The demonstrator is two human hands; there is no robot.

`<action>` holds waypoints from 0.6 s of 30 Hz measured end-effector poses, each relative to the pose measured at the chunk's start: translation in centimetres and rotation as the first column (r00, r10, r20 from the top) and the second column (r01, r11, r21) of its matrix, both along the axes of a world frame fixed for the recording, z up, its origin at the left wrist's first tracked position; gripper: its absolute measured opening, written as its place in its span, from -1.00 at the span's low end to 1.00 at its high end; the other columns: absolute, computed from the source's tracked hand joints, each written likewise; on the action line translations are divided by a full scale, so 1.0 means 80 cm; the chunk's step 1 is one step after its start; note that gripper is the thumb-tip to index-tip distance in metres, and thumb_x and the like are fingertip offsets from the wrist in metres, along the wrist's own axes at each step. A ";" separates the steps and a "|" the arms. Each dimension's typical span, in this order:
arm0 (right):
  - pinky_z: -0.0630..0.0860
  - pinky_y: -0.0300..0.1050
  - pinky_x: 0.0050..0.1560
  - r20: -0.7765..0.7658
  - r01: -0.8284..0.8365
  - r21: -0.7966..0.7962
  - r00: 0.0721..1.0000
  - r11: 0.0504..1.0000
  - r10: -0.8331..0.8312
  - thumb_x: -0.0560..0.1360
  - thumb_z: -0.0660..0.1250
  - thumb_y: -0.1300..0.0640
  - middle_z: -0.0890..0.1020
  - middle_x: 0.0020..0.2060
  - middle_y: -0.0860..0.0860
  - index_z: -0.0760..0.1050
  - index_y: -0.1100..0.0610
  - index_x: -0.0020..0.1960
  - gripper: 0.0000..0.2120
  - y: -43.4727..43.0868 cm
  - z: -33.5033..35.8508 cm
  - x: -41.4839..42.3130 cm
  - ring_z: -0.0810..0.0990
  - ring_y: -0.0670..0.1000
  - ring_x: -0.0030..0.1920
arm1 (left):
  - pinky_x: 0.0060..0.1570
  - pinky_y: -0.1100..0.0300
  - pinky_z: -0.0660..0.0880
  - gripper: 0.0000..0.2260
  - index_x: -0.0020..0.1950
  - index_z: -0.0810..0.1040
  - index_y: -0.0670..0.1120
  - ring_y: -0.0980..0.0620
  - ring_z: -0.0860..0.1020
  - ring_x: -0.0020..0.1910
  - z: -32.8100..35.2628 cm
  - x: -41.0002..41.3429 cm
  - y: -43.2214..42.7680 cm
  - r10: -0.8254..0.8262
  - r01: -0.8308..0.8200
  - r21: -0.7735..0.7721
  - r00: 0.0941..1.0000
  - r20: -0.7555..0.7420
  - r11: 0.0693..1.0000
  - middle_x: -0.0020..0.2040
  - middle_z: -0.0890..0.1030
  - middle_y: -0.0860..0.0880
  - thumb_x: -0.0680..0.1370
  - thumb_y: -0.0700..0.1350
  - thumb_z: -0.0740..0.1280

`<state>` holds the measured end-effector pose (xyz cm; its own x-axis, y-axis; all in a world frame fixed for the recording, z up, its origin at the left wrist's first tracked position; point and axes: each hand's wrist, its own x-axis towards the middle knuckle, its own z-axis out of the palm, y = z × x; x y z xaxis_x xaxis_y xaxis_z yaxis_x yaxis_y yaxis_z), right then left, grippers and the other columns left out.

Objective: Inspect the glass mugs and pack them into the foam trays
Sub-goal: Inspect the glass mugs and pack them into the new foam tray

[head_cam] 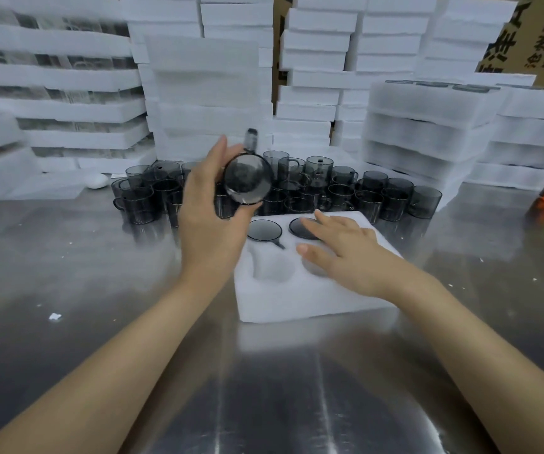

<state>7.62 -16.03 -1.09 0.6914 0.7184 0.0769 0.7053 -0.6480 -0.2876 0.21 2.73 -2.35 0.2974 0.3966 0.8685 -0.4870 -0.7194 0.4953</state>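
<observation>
Left hand [210, 204] grips one mug [247, 182] at centre frame; right hand [342, 253], fingers spread, rests on a tray [296, 299] holding two mugs.

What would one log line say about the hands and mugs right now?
left hand: holds mug up, tilted | right hand: flat on tray | tray: two mugs in back slots, front slots empty | step: inspecting

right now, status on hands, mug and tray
Left hand grips smoky mug, raised, base toward camera. Right hand flat on foam tray. Two far slots filled, near-left slot free, unblocked.
</observation>
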 end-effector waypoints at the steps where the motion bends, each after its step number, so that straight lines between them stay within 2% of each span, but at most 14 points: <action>1: -0.05 0.02 0.44 0.015 -0.011 0.054 1.000 0.998 0.010 0.60 0.07 -0.19 0.06 0.55 -0.07 0.00 -0.11 0.55 -0.42 0.000 0.001 -0.001 0.00 -0.06 0.52 | 0.33 0.10 0.38 -0.28 0.40 0.33 0.17 0.08 0.43 0.34 0.000 -0.001 -0.006 -0.047 0.047 0.026 0.999 -0.025 0.999 0.30 0.48 0.22 0.38 -0.34 0.48; 3: 0.13 0.00 0.43 0.066 -0.059 0.206 0.997 0.977 0.047 0.59 0.17 -0.11 0.28 0.47 -0.07 -0.03 -0.09 0.56 -0.38 0.002 0.004 -0.005 0.20 -0.03 0.44 | 0.34 0.02 0.39 -0.28 0.39 0.38 0.14 0.08 0.43 0.36 -0.002 -0.004 -0.016 -0.119 0.127 0.094 0.989 -0.091 0.987 0.32 0.47 0.21 0.36 -0.38 0.47; 6: 0.36 -0.23 0.24 0.075 -0.140 0.386 0.990 0.912 0.120 0.55 0.28 0.05 0.54 0.24 -0.13 0.14 -0.08 0.53 -0.40 0.005 0.006 -0.008 0.48 -0.06 0.23 | 0.32 -0.04 0.41 -0.30 0.40 0.38 0.12 0.07 0.43 0.36 -0.005 -0.006 -0.022 -0.211 0.235 0.157 0.965 -0.157 0.959 0.33 0.45 0.24 0.37 -0.37 0.47; 7: 0.39 -0.28 0.21 0.033 -0.142 0.434 0.989 0.889 0.142 0.54 0.31 0.12 0.57 0.20 -0.13 0.17 -0.07 0.52 -0.39 0.006 0.006 -0.009 0.52 -0.07 0.20 | 0.32 -0.05 0.41 -0.30 0.41 0.36 0.13 0.07 0.44 0.36 -0.005 -0.007 -0.022 -0.224 0.252 0.176 0.961 -0.162 0.952 0.34 0.45 0.23 0.38 -0.35 0.47; 9: 0.44 -0.21 0.24 -0.121 -0.104 0.576 0.970 0.811 0.210 0.51 0.34 0.28 0.57 0.23 -0.07 0.12 -0.03 0.53 -0.30 0.009 0.007 -0.012 0.56 -0.06 0.20 | 0.32 -0.02 0.42 -0.31 0.43 0.31 0.14 0.07 0.44 0.35 -0.004 -0.009 -0.023 -0.235 0.267 0.208 0.957 -0.168 0.941 0.35 0.45 0.22 0.41 -0.28 0.48; 12: 0.52 -0.18 0.12 -0.320 0.005 0.794 0.853 0.608 0.412 0.45 0.31 0.51 0.53 0.25 0.09 0.06 0.08 0.54 -0.20 0.009 0.012 -0.014 0.57 -0.04 0.20 | 0.32 0.09 0.41 -0.34 0.45 0.25 0.14 0.10 0.46 0.33 -0.003 -0.013 -0.027 -0.248 0.288 0.242 0.952 -0.180 0.927 0.35 0.42 0.30 0.44 -0.12 0.47; 14: 0.52 -0.24 0.04 -0.354 -0.004 0.808 0.796 0.590 0.490 0.42 0.28 0.58 0.56 0.18 0.10 0.13 0.18 0.51 -0.25 0.009 0.012 -0.014 0.60 -0.06 0.13 | 0.32 0.17 0.39 -0.33 0.46 0.23 0.10 0.12 0.45 0.34 -0.004 -0.014 -0.029 -0.246 0.288 0.278 0.953 -0.177 0.916 0.36 0.40 0.32 0.44 -0.13 0.48; 16: 0.50 -0.29 0.00 -0.359 -0.024 0.791 0.791 0.612 0.495 0.41 0.28 0.60 0.61 0.04 0.02 0.21 0.25 0.46 -0.32 0.010 0.012 -0.016 0.61 -0.10 0.02 | 0.32 0.25 0.35 -0.32 0.46 0.24 0.09 0.17 0.42 0.35 -0.004 -0.016 -0.028 -0.229 0.276 0.303 0.956 -0.182 0.912 0.36 0.39 0.33 0.43 -0.16 0.48; 18: 0.52 -0.27 -0.03 -0.380 0.002 0.782 0.794 0.623 0.474 0.39 0.31 0.58 0.63 -0.04 0.02 0.29 0.22 0.41 -0.35 0.011 0.013 -0.017 0.62 -0.08 -0.04 | 0.32 0.34 0.30 -0.32 0.45 0.24 0.12 0.23 0.39 0.35 -0.004 -0.017 -0.029 -0.194 0.250 0.334 0.962 -0.192 0.909 0.35 0.41 0.29 0.42 -0.16 0.48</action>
